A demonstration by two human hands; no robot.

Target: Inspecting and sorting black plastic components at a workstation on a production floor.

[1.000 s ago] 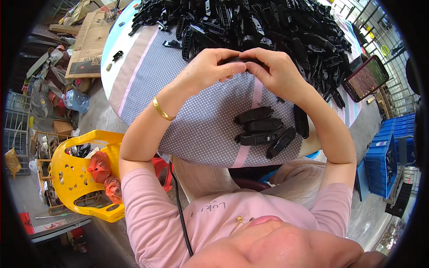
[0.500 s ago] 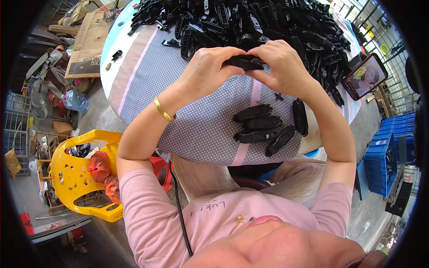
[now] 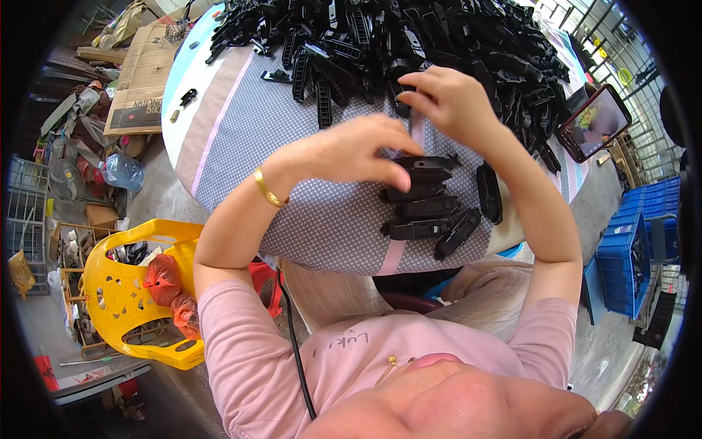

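A large heap of long, narrow black plastic parts [image 3: 365, 36] covers the far side of the table. My left hand [image 3: 358, 150] hovers over a small group of assembled black plastic pieces [image 3: 420, 207] near me. Its thumb and fingers are apart, just beside the topmost black plastic piece [image 3: 431, 162], which lies at the group's far end. My right hand [image 3: 457, 106] is raised at the heap's near edge. Its thumb and forefinger are parted, with nothing visible between them. Two more finished-looking pieces lie to the right of the group, one of them upright [image 3: 489, 194].
A dotted, striped cloth [image 3: 256, 117] covers the round table. A phone [image 3: 596, 124] leans at the right edge. On the left stands a yellow plastic chair [image 3: 139, 285] with red bags [image 3: 162, 279]. Blue crates [image 3: 625, 252] are on the right. A black cable [image 3: 292, 336] hangs beside me.
Both hands held a black plastic piece together over the cloth. The left hand has come down toward me and the piece now lies with the group; the right hand has separated, fingers parted.
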